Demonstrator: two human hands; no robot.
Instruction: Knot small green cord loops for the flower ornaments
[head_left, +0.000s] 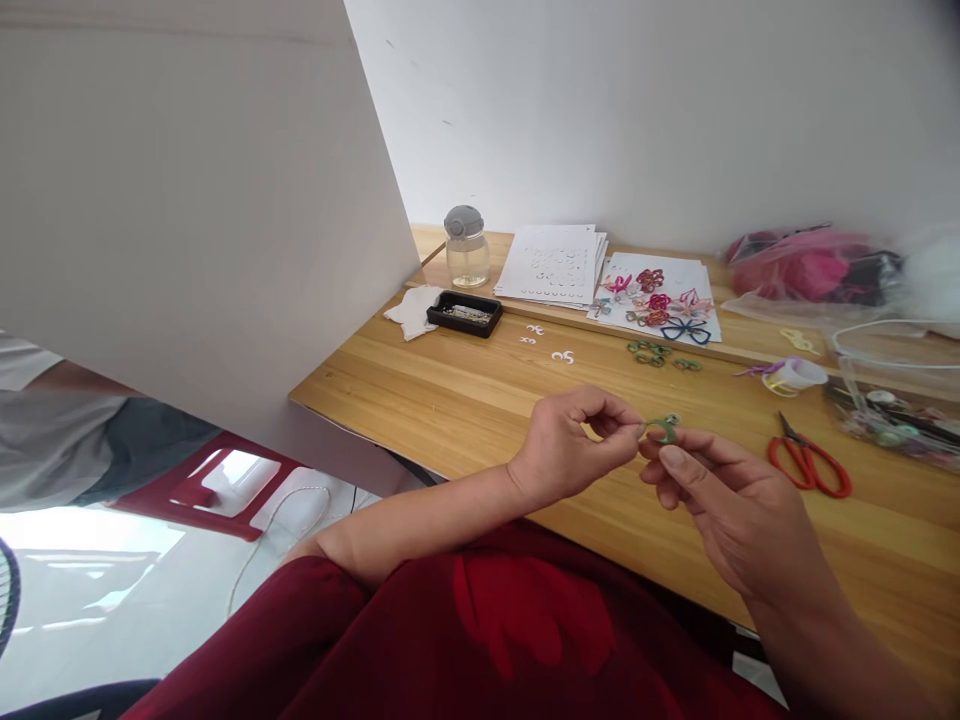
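Between the thumb and fingers of my right hand [735,490] sits a small green curved piece [664,432], held above the table. My left hand [574,440] is closed in a pinch just to its left, at a thin green thread that runs to the piece. Similar green looped pieces [649,352] lie on the table beyond my hands. White crescent-shaped paper cutouts [562,356] rest farther left. Red-handled scissors [808,460] lie to the right, close to my right hand, with the blades pointing away.
At the back stand a lidded bottle [466,248], a black tray [464,315] of small parts on a white cloth [414,311], and perforated paper sheets [547,262]. Colourful flower shapes [658,300] lie on paper. A white spool [799,374] and pink netting [817,265] are right. A partition [187,200] borders the left.
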